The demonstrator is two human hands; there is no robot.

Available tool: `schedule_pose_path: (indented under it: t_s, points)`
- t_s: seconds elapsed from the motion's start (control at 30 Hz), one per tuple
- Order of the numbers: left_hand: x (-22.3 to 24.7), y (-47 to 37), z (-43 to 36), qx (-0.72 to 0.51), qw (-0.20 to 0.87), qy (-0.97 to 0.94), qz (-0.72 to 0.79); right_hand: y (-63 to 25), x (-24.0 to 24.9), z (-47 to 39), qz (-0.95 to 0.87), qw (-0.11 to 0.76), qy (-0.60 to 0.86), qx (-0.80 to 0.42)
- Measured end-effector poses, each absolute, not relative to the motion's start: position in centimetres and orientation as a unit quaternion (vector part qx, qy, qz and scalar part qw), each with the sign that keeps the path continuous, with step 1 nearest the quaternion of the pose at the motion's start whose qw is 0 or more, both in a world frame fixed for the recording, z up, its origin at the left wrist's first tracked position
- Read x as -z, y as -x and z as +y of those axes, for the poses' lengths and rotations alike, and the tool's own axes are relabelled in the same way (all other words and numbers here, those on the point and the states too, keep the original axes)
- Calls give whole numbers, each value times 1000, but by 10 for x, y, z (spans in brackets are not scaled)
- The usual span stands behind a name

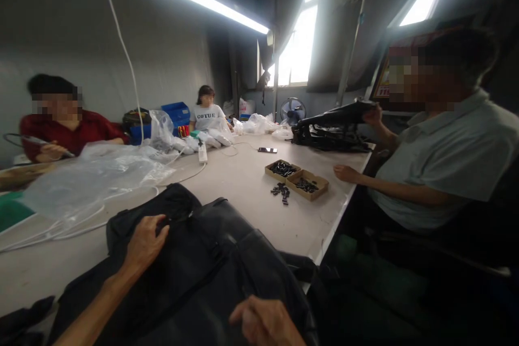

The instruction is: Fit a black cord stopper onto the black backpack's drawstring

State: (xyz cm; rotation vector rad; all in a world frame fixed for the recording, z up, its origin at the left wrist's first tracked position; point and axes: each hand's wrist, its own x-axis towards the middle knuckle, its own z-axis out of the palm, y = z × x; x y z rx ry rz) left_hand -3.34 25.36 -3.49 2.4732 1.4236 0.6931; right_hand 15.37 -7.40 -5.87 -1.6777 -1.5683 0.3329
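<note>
A large black fabric bag lies on the white table right in front of me. My left hand rests on its upper left part, fingers curled onto the fabric near a zipper. At the bottom edge of the view my right hand lies on the bag's near side with loosely bent fingers. Whether either hand grips the fabric is unclear.
Two small cardboard boxes of dark small parts stand mid-table, loose parts beside them. Clear plastic bags, a power strip with white cables and a phone lie further off. A person at right handles another black bag; two people sit at left and far end.
</note>
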Motion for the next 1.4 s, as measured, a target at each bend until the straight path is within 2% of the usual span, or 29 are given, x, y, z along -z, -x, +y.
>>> schedule_pose_path:
  t_s: [0.07, 0.1, 0.17, 0.4, 0.53, 0.67, 0.83, 0.93, 1.07, 1.23, 1.4]
  points:
    - [38, 37, 259, -235, 83, -825, 507, -191, 26, -63, -551, 450, 689, -141]
    - [40, 38, 262, -224, 85, -827, 509, -213, 13, -54, -521, 445, 722, -100]
    - [45, 35, 267, -200, 92, -836, 503, -260, 1, -30, -486, 378, 786, -46]
    - [62, 10, 257, -229, 75, -820, 519, -368, 52, 48, -383, 276, 881, -19]
    - [66, 1, 242, -267, 111, -833, 471, -373, 65, 61, -366, 232, 901, -1]
    - [50, 10, 224, -305, 159, -833, 434, -367, 60, 58, -389, 211, 896, 30]
    - [22, 34, 183, -270, 172, -878, 357, -373, 51, 61, -401, 177, 899, 9]
    - [29, 44, 153, -223, 182, -902, 321, -380, 54, 74, -398, 139, 907, -13]
    - [51, 52, 117, -218, 194, -902, 319, -380, 59, 76, -444, 124, 887, 2]
    - [50, 56, 86, -245, 245, -887, 307, -372, 48, 61, -469, 141, 872, 9]
    - [34, 55, 78, -312, 295, -845, 320, -335, 1, 65, -494, 237, 837, -18]
